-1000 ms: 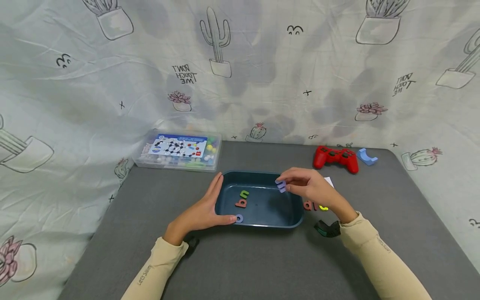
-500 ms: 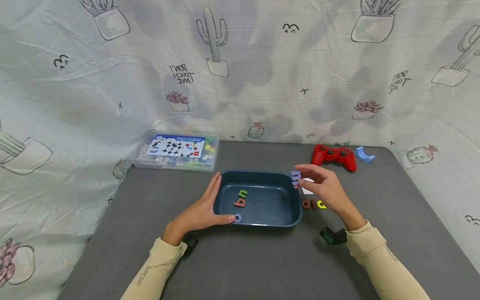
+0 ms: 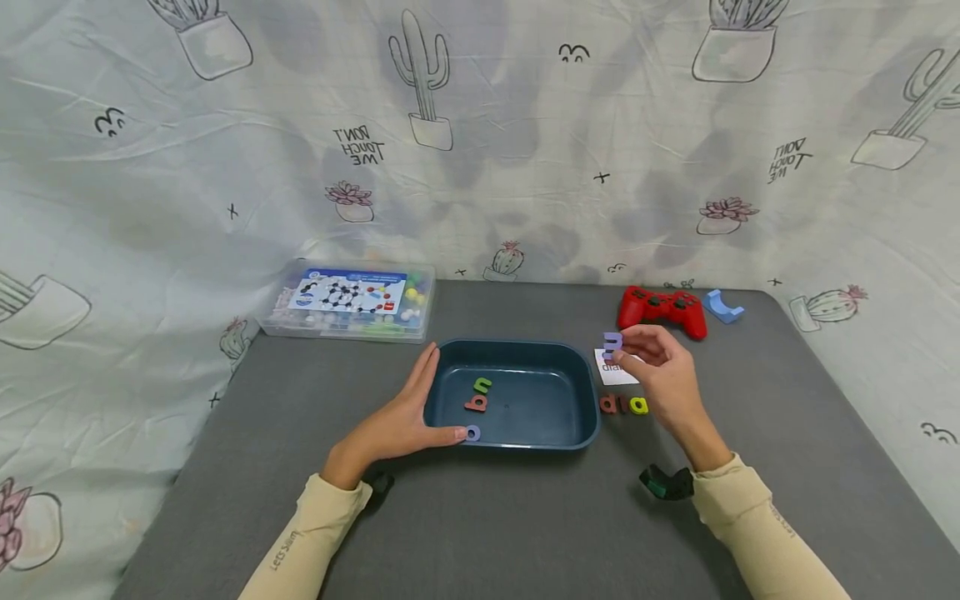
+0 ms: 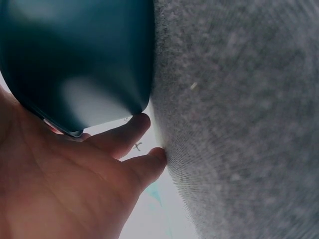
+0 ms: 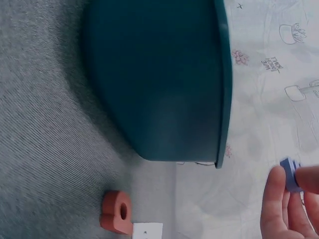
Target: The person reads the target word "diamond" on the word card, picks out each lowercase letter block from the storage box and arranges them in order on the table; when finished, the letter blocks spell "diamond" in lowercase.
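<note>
Pinching a purple letter point(image 3: 612, 340) between thumb and fingers, the right hand point(image 3: 663, 371) is raised just beyond the right end of a dark teal tray point(image 3: 540, 410), with the letter over part of a white card point(image 3: 617, 380). Well apart from it, the left hand point(image 3: 399, 425) rests against the tray's left end, its fingers stretched along the outer wall and its thumb over the near rim. Close to that thumb tip lies a small bluish ring-shaped letter point(image 3: 477, 435); whether the 2 touch is hard to tell. Inside the tray, left of centre, are 2 more letters: a green "n" point(image 3: 482, 385) and, just nearer, a reddish "b" point(image 3: 476, 403). Outside the tray's right end, 3 letters form a short row below the card: a reddish round letter point(image 3: 612, 403), a narrow reddish letter point(image 3: 623, 405) and a yellow letter point(image 3: 644, 407). The card bears printed text, partly hidden by the right hand. Farther back on the grey table point(image 3: 480, 525) are a red game controller point(image 3: 663, 312), a light blue curved piece point(image 3: 724, 312) beside it and, at the far left, a clear plastic box point(image 3: 345, 302) with a molecule label. Behind everything hangs a pale cloth point(image 3: 487, 100) printed with cacti.
</note>
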Demonstrator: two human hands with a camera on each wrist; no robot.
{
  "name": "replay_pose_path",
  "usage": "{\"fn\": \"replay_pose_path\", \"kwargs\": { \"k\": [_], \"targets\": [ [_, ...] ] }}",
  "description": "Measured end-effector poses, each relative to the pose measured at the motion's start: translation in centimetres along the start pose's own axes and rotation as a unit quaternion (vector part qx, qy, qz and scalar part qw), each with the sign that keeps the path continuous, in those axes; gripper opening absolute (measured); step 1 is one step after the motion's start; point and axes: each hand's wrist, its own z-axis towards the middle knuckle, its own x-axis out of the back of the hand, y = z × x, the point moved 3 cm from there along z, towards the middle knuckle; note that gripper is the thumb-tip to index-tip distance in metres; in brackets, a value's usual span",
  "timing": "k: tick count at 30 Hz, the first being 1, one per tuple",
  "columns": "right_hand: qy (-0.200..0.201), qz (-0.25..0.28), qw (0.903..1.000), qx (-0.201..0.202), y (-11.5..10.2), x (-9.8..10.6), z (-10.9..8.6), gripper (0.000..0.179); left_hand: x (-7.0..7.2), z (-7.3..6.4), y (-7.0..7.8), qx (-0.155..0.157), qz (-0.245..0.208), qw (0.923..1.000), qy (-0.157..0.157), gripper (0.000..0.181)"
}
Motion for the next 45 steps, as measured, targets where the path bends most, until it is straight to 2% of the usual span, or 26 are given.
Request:
{"fn": "replay_pose_path", "kwargs": {
  "k": [3, 9, 12, 23, 29, 34, 38, 41, 45],
  "targets": [
    [0.021, 0.009, 0.9997, 0.005, 0.2, 0.0, -0.2, 0.034, 0.0, 0.0, 0.0, 0.0, 0.0, 1.0, 0.001, 0.133],
    [0.06, 0.074, 0.9953, 0.016, 0.5, 0.1, -0.3, 0.031, -0.1, 0.0, -0.1, 0.004, -0.002, 1.0, 0.002, 0.133],
    [0.07, 0.084, 0.9938, 0.021, 0.7, 0.3, -0.3, 0.03, -0.1, 0.0, -0.2, 0.004, -0.003, 1.0, 0.002, 0.133],
    [0.044, 0.137, 0.9886, 0.045, 1.3, 1.4, -0.4, 0.031, -0.2, 0.0, -0.4, 0.003, 0.001, 1.0, 0.006, 0.133],
    [0.029, 0.136, 0.9892, 0.046, 1.7, 2.2, -0.7, 0.03, -0.2, 0.1, -0.5, -0.004, 0.0, 1.0, 0.007, 0.133],
    [0.029, 0.11, 0.9931, 0.028, 1.9, 2.8, -0.9, 0.033, -0.2, 0.1, -0.5, -0.011, -0.003, 0.9999, 0.006, 0.132],
    [0.028, 0.017, 0.9994, 0.006, 2.2, 3.4, -1.0, 0.037, -0.2, 0.0, -0.3, -0.012, -0.003, 0.9999, 0.003, 0.131],
    [0.024, -0.053, 0.9983, -0.003, 2.4, 3.8, -1.2, 0.038, -0.2, 0.0, -0.3, -0.009, -0.001, 1.0, 0.002, 0.132],
    [0.018, -0.086, 0.9961, -0.009, 2.9, 4.1, -1.4, 0.038, -0.2, 0.0, -0.2, -0.009, -0.001, 1.0, 0.003, 0.132]
  ]
}}
